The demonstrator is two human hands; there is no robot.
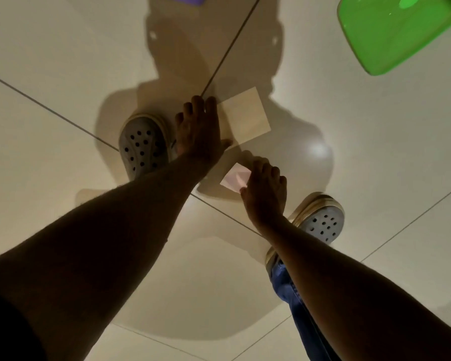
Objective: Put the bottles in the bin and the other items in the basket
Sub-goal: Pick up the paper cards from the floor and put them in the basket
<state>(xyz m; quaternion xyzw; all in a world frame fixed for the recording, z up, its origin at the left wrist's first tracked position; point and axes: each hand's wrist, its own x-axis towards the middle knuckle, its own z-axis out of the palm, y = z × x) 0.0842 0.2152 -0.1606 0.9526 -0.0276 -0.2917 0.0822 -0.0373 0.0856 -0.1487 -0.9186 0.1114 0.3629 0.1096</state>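
Down on the pale tiled floor [63, 61], the left hand [198, 131] lies spread flat against a beige square card [245, 115], while the right hand [264, 188] pinches a small pinkish folded paper [235, 177].

Pale square card [245, 114] flat on floor; small pinkish paper [235, 177] just beside.

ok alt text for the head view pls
Looking straight down, a person's left hand presses on a beige square card on the tiled floor while the right hand pinches a small pale paper; a green container sits top right.
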